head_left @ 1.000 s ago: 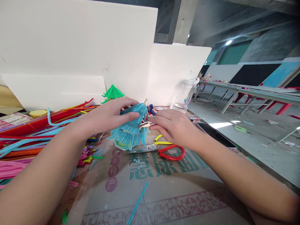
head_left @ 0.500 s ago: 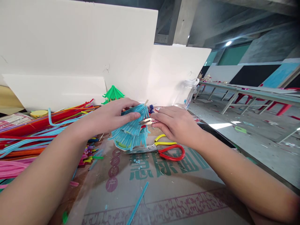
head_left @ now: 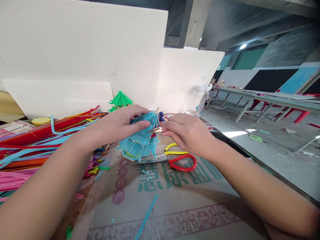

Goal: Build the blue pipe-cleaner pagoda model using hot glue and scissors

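Note:
My left hand (head_left: pixel 133 121) grips a small tiered pagoda model (head_left: pixel 141 148), its roofs covered in blue pipe cleaners. My thumb presses on the upper roof, while the other fingers are hidden behind it. In my right hand (head_left: pixel 186 130) is a small metal-jawed tool, which looks like pliers (head_left: pixel 156 130); its tip touches the right side of the blue roof. The handles are mostly hidden in my fingers. Just below lie scissors (head_left: pixel 183 161) with one red and one yellow handle, their blades partly beneath the model. A loose blue pipe cleaner (head_left: pixel 147 215) rests nearer me.
Bundles of coloured pipe cleaners (head_left: pixel 22 155) cover the left side. Behind stand a green-roofed model (head_left: pixel 120 100), a clear plastic jug (head_left: pixel 198 100) and white boards (head_left: pixel 82 50). Blue clippings (head_left: pixel 146 172) dot the printed cardboard (head_left: pixel 130 216). The table edge drops away on the right.
Almost nothing differs. Both hands keep their hold, and the tool's tip stays at the same spot on the blue roof; the whole view has shifted very slightly.

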{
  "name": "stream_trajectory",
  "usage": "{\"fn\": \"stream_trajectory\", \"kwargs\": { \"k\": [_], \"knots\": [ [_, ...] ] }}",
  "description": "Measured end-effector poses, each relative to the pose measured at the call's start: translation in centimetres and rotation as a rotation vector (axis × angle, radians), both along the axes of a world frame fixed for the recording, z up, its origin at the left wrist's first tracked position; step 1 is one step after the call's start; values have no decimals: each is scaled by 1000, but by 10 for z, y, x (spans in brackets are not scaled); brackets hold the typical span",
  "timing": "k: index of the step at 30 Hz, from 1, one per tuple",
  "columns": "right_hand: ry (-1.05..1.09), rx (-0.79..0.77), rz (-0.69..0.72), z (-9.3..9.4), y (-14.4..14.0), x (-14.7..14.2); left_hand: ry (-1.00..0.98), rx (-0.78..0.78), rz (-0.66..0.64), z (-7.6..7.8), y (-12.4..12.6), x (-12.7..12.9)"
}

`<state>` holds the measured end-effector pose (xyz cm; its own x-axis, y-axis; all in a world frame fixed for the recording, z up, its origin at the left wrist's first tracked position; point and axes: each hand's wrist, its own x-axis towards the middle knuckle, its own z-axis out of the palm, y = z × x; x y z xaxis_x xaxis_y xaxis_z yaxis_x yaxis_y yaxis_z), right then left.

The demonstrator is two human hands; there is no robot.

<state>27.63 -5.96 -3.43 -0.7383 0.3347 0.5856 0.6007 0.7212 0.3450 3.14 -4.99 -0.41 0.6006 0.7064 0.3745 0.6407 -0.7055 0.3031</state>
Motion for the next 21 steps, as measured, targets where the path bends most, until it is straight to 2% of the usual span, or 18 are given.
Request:
{"fn": "stream_trajectory", "kwargs": {
  "k": [16,21],
  "knots": [
    [-24,-8,-16,1,2,3,-8,7,-7,-2,5,-2],
    [-39,34,-28,2,3,4,-2,21,-24,-3,5,-2]
  ]
}}
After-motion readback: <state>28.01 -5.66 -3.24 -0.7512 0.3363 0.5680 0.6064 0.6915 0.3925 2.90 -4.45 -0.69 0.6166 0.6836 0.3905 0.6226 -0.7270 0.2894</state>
